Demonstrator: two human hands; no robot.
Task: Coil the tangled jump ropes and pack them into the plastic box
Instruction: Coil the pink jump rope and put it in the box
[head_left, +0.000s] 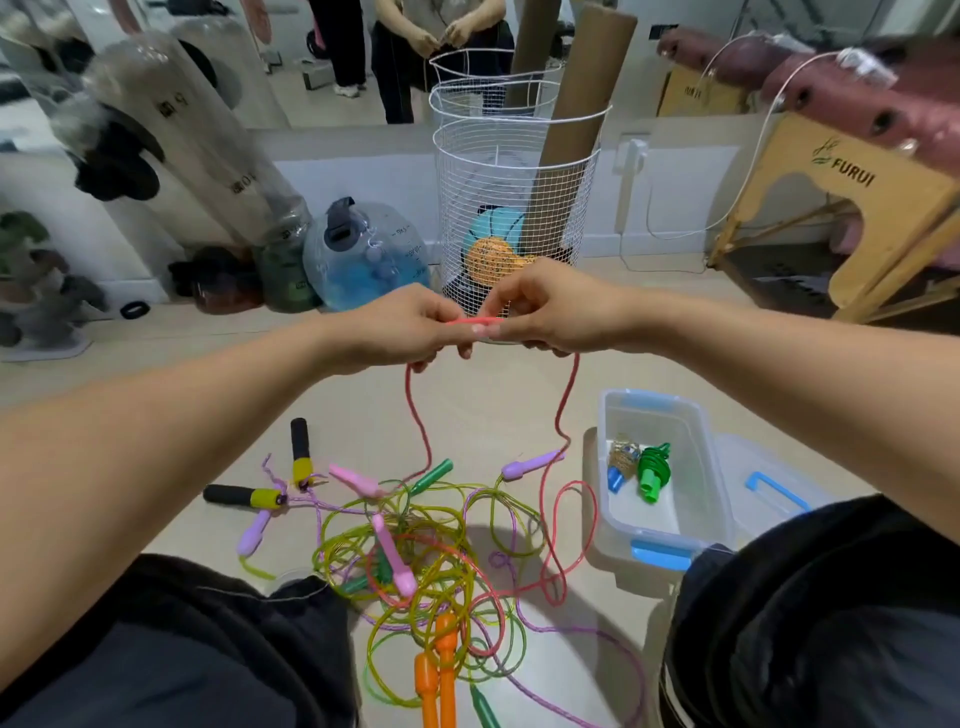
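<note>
Pinching a short stretch of the red rope (566, 415) between them, the left hand (400, 325) and right hand (550, 312) hold it up, fingers curled; both ends hang to the tangled ropes (415, 561) on the near floor. To the right stands the plastic box (660, 535), two coiled ropes inside.

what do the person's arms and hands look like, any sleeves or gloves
Both forearms are bare all the way to the frame edges, with no sleeves in view. The left hand and right hand wear no gloves; no rings, watch or bands are visible.
</note>
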